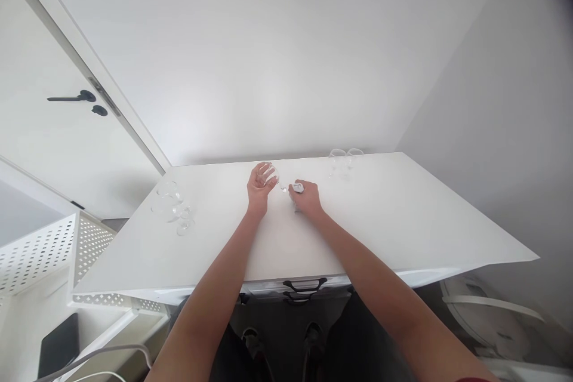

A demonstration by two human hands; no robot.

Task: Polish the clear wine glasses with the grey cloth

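Observation:
My left hand [258, 185] is closed around the bowl of a clear stemmed glass [269, 174], tilted above the white tabletop [286, 250]. The glass's stem points toward my right hand [308, 196]. Fingers of that hand are wrapped around a crumpled whitish cloth [297, 188], and a bit of it hangs below the hand. Whether the cloth touches the foot of the glass I cannot tell.
Several clear glasses [173, 210] stand at the table's left side. Two stemmed glasses [346, 158] are at the back right, near the wall [277, 59]. Drawer handles [305, 285] stick out in front. A perforated white rack [96, 245] adjoins the left edge.

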